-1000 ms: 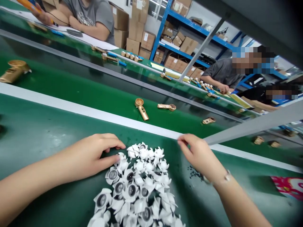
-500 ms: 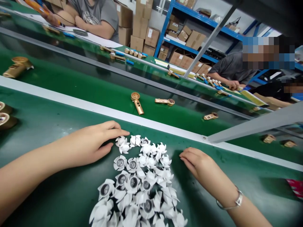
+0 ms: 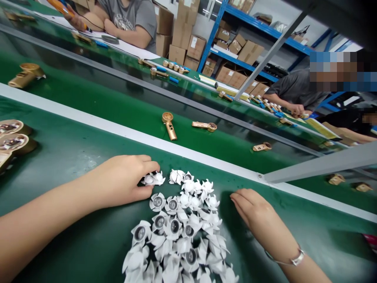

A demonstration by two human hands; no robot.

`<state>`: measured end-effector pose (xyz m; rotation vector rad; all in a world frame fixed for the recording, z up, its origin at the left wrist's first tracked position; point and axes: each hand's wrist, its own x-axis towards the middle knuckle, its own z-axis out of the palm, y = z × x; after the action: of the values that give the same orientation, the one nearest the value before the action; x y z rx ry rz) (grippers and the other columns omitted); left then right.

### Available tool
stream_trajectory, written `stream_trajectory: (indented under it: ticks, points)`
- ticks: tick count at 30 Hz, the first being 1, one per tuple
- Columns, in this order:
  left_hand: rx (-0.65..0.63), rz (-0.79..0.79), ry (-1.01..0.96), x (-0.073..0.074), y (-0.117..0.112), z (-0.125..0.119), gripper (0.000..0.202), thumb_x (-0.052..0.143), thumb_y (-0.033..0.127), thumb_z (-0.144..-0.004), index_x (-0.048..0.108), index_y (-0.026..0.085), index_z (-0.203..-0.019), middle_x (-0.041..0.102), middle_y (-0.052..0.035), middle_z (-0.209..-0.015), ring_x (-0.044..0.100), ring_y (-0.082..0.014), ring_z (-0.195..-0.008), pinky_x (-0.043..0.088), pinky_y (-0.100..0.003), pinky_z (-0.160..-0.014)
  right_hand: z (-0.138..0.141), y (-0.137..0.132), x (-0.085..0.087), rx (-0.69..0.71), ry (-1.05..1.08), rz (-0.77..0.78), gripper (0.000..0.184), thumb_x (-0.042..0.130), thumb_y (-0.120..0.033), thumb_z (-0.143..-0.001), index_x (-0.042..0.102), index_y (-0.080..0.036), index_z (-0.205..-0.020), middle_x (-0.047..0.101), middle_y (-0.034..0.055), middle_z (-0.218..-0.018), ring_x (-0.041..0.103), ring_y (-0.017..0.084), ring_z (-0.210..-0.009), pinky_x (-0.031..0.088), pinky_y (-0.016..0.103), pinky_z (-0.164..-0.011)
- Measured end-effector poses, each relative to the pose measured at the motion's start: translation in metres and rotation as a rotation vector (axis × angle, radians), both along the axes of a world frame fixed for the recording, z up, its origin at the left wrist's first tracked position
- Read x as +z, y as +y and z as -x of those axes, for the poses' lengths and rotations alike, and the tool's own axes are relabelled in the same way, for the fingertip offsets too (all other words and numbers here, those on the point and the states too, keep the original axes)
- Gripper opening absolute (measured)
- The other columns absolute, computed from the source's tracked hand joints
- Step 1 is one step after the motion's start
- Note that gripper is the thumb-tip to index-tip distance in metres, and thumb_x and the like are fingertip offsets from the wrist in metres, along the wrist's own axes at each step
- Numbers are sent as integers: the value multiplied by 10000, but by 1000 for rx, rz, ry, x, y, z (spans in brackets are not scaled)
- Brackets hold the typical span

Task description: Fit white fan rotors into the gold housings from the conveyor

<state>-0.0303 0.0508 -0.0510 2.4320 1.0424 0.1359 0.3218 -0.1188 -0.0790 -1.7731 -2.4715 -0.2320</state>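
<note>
A heap of white fan blades (image 3: pixel 188 228), small propellers with curved vanes and dark round hubs, lies on the green table in front of me. At the heap's upper left, my left hand (image 3: pixel 125 179) has its thumb and fingers around a pair of white fan blades (image 3: pixel 154 179), slightly apart from the others. To the right of the heap, my right hand (image 3: pixel 255 208) rests on the tabletop with its fingers together and slightly bent. Nothing shows in it, and a silver bracelet (image 3: pixel 297 257) circles its wrist.
Beyond a white rail (image 3: pixel 118 135) runs a green belt carrying gold handheld fan bodies (image 3: pixel 170 125). More gold housings (image 3: pixel 13 141) stand at the left edge. A slanted grey post (image 3: pixel 321 163) rises on the right. Co-workers (image 3: pixel 129 27) sit across the line.
My left hand has closed around the pair of fan blades and drawn it a little left, away from the heap. The right hand stays beside the heap. The view has shifted slightly.
</note>
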Motion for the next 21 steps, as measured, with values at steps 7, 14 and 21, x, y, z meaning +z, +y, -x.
stream_trajectory:
  ticks: [7,14,21]
  points:
    - [290,648,-86,15,3,0,454,590,429,-865,552,220,-1266,693,5,-717,669,-223,-655,464,-296,-570,7,25,14,9,51,50,186,486,-120,-933,636,-159,-832,650,103,-792,636,259,-700,543,409,-634]
    - [263,1115,-690,28,-19,-6,387,699,398,-882,639,284,-1246,683,28,-814,697,-134,-760,555,-229,-727,101,50,67,-9,580,74,151,482,-120,-952,531,-215,-845,586,-15,-782,576,112,-688,491,221,-623]
    - [182,1229,-1092,18,-41,-16,303,728,289,-897,710,342,-1195,748,16,-1110,686,-106,-1006,543,-199,-904,163,64,81,-20,997,112,136,530,-123,-922,584,-223,-846,596,-24,-806,582,109,-718,478,227,-643]
